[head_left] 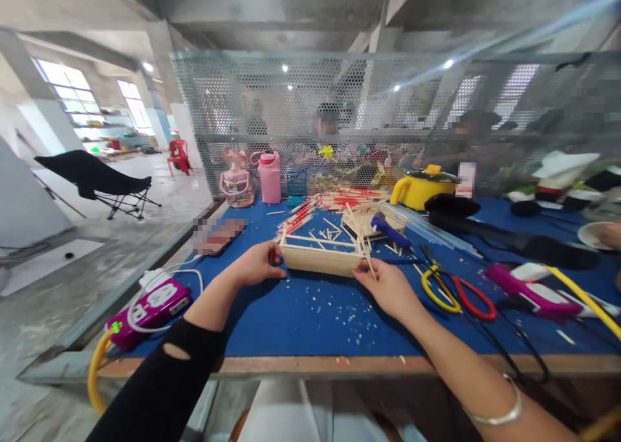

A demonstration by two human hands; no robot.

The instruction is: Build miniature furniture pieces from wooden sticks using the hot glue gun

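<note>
Between my two hands is a small open wooden box [320, 261] built of thin pale sticks, with its long front wall facing me. The fingers of my left hand [257, 262] close on the box's left end. My right hand [388, 285] pinches its right end, where a few loose thin sticks [369, 255] stand up by the fingertips; whether these are gripped too is unclear. Right behind lies a second stick-built frame [347, 222], partly covered by a dark blue glue gun [392, 230]. Red-tipped matchsticks [352, 199] are heaped farther back.
Yellow-and-red-handled pliers [441, 290] and a purple-white tool [533, 290] lie to the right. A purple power strip [150, 309] and a phone [220, 236] are on the left. Pink bottles [270, 178], a yellow pot [424, 189] and a perforated metal screen [291, 105] stand behind.
</note>
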